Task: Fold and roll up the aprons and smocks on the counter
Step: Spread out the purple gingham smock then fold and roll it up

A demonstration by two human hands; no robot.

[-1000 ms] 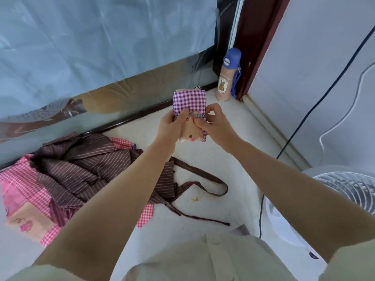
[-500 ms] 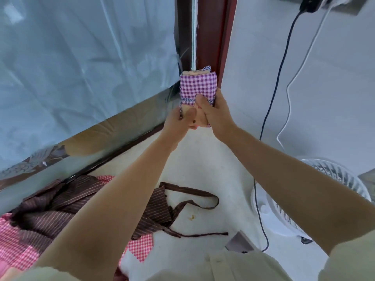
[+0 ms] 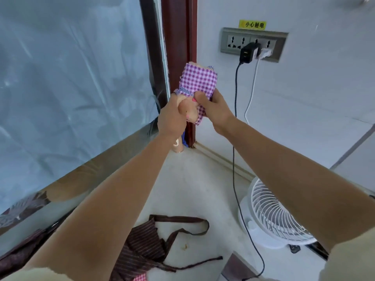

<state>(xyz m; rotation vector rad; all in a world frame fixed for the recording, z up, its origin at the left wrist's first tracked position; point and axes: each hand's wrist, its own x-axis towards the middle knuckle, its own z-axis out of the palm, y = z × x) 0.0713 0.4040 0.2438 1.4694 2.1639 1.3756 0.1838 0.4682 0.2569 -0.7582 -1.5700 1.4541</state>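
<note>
Head view: left hand (image 3: 172,117), right hand (image 3: 216,111) fingers (image 3: 199,97) grip lower half of rolled checked apron (image 3: 197,80)

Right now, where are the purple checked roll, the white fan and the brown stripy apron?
purple checked roll (image 3: 199,82), head view, its checked upper half.
white fan (image 3: 269,209), head view, its front grille.
brown stripy apron (image 3: 142,245), head view, its striped cloth, left of the ties.

Brown striped apron (image 3: 142,244) lies under my left forearm (image 3: 105,209), cut off at seven o'clock; bottle (image 3: 178,148) mostly hidden
</note>
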